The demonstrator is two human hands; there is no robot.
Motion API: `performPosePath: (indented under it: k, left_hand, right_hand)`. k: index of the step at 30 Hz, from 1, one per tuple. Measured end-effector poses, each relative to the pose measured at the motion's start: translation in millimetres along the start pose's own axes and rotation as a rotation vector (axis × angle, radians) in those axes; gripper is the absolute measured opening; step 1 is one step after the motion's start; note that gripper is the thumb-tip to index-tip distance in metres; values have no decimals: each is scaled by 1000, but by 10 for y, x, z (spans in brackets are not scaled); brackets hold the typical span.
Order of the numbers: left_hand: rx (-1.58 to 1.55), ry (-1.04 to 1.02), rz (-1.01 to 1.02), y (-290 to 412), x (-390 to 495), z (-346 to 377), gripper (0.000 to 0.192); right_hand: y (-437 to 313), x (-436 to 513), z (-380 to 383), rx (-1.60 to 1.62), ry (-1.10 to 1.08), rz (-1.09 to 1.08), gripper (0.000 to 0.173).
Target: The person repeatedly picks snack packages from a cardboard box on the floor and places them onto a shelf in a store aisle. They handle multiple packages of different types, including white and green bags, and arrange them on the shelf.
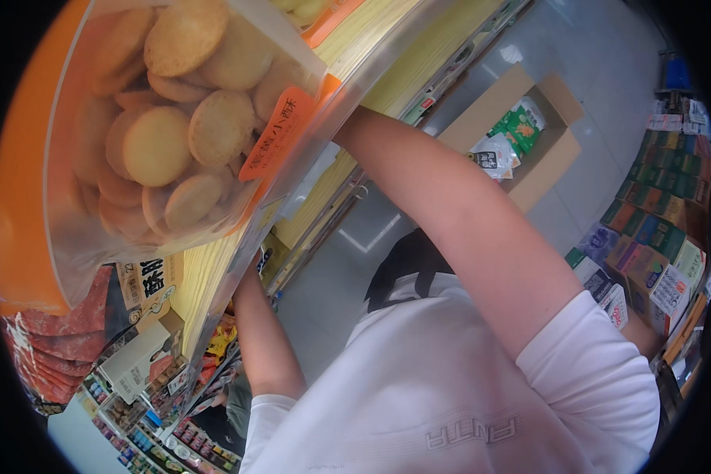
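Both my hands are hidden below the shelf edge; only the forearms show, reaching under it. A large orange and clear plastic bag of round biscuits (160,136) fills the upper left, close to the camera, on the wood-patterned shelf (204,290). The shelf's clear plastic front strip (385,53) crosses over the forearm at the right and runs down past the one at the left. Below the biscuit bag lie a pack of reddish, flat dried food (65,349) and a tan pack with writing (154,284). What my hands touch cannot be seen.
An open cardboard box (545,160) with green packets (521,127) and white packets (497,155) stands on the tiled floor (355,237). Stacked boxed goods (657,195) line the right side. Stocked shelves (172,444) and part of a person (237,403) show at the lower left.
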State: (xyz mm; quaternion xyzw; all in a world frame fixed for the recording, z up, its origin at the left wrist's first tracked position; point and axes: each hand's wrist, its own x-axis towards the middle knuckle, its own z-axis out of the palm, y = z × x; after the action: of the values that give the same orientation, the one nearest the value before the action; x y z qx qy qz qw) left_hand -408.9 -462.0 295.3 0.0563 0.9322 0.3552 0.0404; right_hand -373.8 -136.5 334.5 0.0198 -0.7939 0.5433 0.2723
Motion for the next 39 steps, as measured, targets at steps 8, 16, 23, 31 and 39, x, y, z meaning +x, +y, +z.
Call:
performPosePath:
  k: [8,16,23,31,39]
  left_hand:
    - [24,-12,19,-61,-66,17,56]
    - [90,-22,83,-19,10,-43,54]
    - [371,-31,470,-9,263,239,53]
    - [238,-110,497,1152,-475,355,56]
    - [566,-121,557,1325,-335,382,64]
  right_hand:
    - [52,93,-10,8,15,-16,61]
    - [96,164,-27,18,25,-56,65]
    - [108,-140,-340,58,35,-57,69]
    - [-285,-1092,-344,-770,-40,300,59]
    - [-126,-796,-122,-799,108,421,31]
